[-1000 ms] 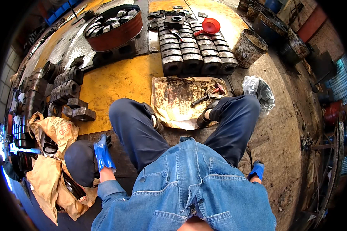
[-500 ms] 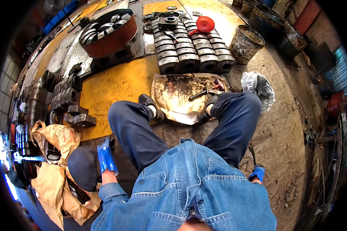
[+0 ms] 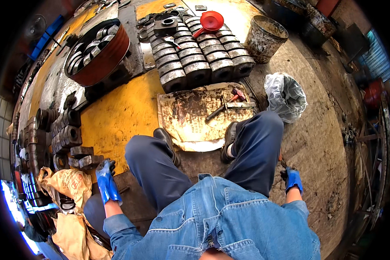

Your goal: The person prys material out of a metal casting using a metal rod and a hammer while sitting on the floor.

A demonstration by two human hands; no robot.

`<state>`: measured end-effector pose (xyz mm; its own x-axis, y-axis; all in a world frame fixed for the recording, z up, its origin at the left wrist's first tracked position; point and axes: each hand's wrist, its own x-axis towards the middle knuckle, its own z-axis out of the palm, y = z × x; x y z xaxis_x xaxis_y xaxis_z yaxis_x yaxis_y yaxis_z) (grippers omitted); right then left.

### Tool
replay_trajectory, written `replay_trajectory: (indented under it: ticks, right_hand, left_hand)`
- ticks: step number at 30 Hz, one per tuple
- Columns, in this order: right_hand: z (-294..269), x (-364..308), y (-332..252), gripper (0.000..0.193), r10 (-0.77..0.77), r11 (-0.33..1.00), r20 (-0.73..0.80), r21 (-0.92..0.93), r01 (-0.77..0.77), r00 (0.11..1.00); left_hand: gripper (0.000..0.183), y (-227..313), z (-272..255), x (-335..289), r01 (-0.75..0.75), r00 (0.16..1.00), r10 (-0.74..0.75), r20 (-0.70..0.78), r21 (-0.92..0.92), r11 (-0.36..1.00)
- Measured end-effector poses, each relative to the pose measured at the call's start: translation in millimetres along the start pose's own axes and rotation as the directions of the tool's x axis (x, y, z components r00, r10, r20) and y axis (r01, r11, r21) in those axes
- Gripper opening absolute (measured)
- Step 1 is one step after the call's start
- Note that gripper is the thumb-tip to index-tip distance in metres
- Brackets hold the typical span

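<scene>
My left hand (image 3: 105, 178), in a blue glove with dark fingers, hangs beside my left knee. Its fingers are loosely bent and apart, with nothing visible in them. Dark metal blocks (image 3: 91, 161) lie just beyond it. My right hand (image 3: 292, 178), gloved the same way, is low outside my right knee. Its fingers are curled at a thin tool with a reddish part (image 3: 281, 157), mostly hidden by my leg. Between my feet lies a stained sheet (image 3: 184, 115). A hammer (image 3: 216, 112) and a metal bar (image 3: 240, 105) rest on it.
Rows of metal bearing blocks (image 3: 199, 65) stand ahead, with a red plastic dipper (image 3: 212, 21) on top. A rust-red drum (image 3: 102, 58) holds metal rings. To the right are a dirty bucket (image 3: 264, 39) and a clear plastic bag (image 3: 285, 97). Brown paper sacks (image 3: 73, 184) lie left.
My view has shifted, with the blocks and drum moving left and up in it. My right hand has come forward into fuller view; my left hand is farther from my knee.
</scene>
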<state>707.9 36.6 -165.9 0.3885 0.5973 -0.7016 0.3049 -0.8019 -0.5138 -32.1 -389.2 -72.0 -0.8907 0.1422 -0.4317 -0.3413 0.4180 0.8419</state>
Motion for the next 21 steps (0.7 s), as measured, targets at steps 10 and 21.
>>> replay_trajectory:
  ticks: [10, 21]
  right_hand:
    - [119.6, 13.5, -249.0, 0.051, -0.488, 0.858, 0.46, 0.41, 0.31, 0.742]
    - [334.7, 90.4, -390.2, 0.039, -0.535, 0.729, 0.458, 0.674, 0.115, 0.71]
  left_hand:
    - [0.03, 162.8, 161.5, 45.1, -0.24, 0.963, 0.188, 0.194, 0.3, 0.923]
    - [0.024, 182.8, 435.2, 121.4, -0.622, 0.705, 0.115, 0.7, 0.532, 0.575]
